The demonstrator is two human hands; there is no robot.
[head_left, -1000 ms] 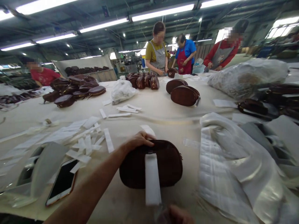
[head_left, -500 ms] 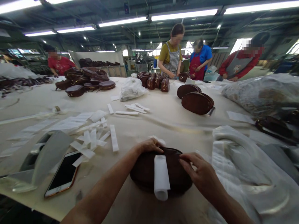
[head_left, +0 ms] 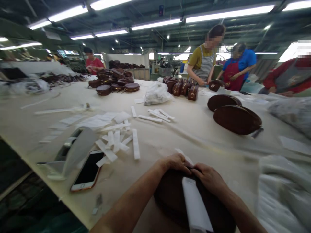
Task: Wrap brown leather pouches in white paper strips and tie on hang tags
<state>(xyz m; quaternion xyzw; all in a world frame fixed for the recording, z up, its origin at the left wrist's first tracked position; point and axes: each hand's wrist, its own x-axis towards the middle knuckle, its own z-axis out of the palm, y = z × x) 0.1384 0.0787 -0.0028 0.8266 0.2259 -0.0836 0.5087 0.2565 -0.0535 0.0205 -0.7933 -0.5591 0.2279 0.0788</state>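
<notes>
A dark brown oval bag (head_left: 168,197) lies close in front of me on the table. Down its near face runs a white wrapping strip (head_left: 195,202), with its lower end cut off by the frame. My left hand (head_left: 178,162) grips the bag's far edge, fingers closed. Right beside it, my right hand (head_left: 210,178) is closed on the same edge, and the fingertips of both hands nearly meet there. What lies under the fingertips is hidden. A bit of white material (head_left: 182,155) shows just beyond the hands.
Left of me lie loose white strips (head_left: 116,142), a phone (head_left: 88,171) and a grey tape dispenser (head_left: 73,152). Two brown bags (head_left: 236,119) stand ahead right; more bags (head_left: 114,81) are piled farther back. Clear plastic (head_left: 284,194) lies at right. Several people work around the table.
My view has swung, so the table's contents sit farther right. My right hand has moved from the bag's right side to its far edge, next to my left hand.
</notes>
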